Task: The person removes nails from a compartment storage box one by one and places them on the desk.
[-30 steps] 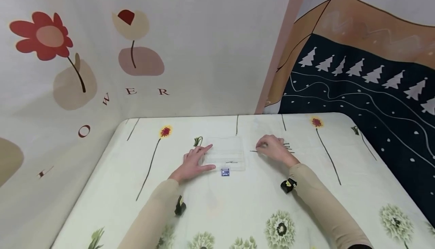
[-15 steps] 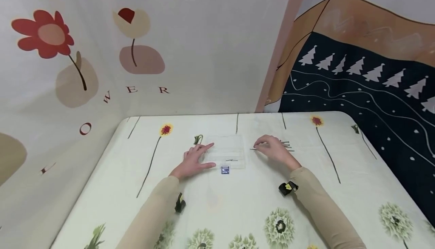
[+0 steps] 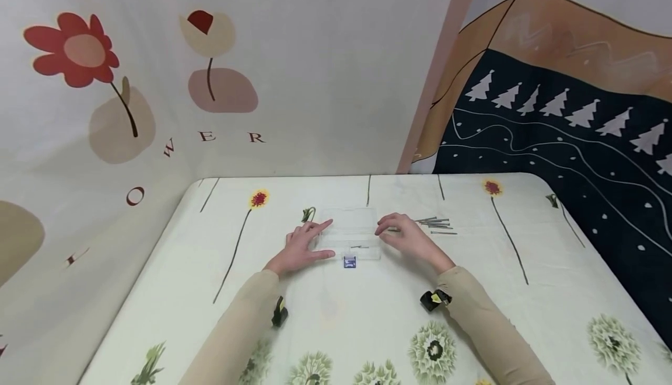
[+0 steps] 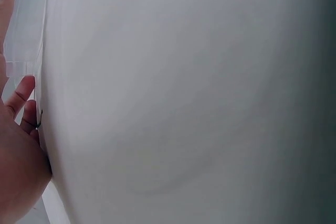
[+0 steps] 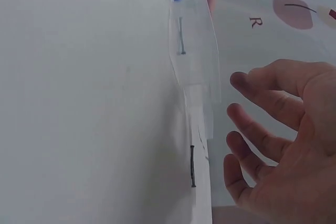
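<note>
A clear plastic box [image 3: 346, 221] with dividers and a blue latch [image 3: 349, 262] lies on the table, a small nail [image 3: 359, 247] inside its near part. My left hand [image 3: 300, 249] rests spread at the box's left side, index finger and thumb stretched over its edge. By the right side hovers my right hand [image 3: 409, 238], fingers loosely bent. In the right wrist view the thumb overlaps the index fingertip, and I see no nail between them. Under that hand, a thin dark piece [image 3: 394, 230] is partly covered. Several nails [image 3: 433, 222] lie just right of the hand.
One nail [image 3: 443, 233] lies apart, nearer me than the pile. The flower-print tablecloth [image 3: 325, 326] spreads in front of the box. A white printed curtain [image 3: 315, 81] hangs behind the table and a dark one with trees [image 3: 567, 140] at the right.
My right hand has moved left toward the box, and the nail that stuck out past its fingertips no longer shows there. The pile of nails is more exposed. The left hand stays in place.
</note>
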{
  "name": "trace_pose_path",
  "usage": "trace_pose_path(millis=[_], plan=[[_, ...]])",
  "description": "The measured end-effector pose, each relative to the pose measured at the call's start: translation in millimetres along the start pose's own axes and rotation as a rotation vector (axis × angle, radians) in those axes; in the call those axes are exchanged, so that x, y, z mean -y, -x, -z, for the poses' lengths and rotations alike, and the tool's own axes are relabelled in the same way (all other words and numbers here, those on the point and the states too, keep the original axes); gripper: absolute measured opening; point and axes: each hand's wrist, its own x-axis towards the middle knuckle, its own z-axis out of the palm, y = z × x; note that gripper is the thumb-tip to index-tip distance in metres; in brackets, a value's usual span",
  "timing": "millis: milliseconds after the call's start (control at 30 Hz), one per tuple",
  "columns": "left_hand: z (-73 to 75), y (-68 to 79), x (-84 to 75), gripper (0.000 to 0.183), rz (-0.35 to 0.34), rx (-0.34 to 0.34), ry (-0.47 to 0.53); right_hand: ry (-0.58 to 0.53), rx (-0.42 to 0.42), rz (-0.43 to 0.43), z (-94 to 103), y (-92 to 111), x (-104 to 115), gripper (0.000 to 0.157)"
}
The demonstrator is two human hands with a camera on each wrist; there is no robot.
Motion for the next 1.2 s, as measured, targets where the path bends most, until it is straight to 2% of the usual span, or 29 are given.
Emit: trace_pose_path(millis=[333,500,633,800,1067,1200], plan=[[-1.0,-0.7,-0.1,0.084,0.008,0.007,0.014,0.066,0.061,0.059,-9.7,6.6,3.1,0.016],[-2.2,-0.6,-0.3,0.084,0.003,0.012,0.002,0.117,0.021,0.137,-13.3,10.7,9.4,0.015],[-1.5,-1.5,-1.2,0.084,0.005,0.007,-0.013,0.205,-0.012,0.22,-16.9,11.0,17.9,0.014],[-1.2,-2.6,-1.2,0.083,-0.002,0.002,-0.023,0.276,0.015,0.179,-20.4,7.0,15.7,0.014],[-2.1,0.4,-1.3,0.084,-0.033,-0.031,-0.02,0.279,0.097,0.094,-20.7,3.6,13.1,0.015],[-2.6,0.6,-0.6,0.084,-0.04,-0.043,-0.023,0.279,0.145,0.064,-21.1,3.7,17.1,0.021]])
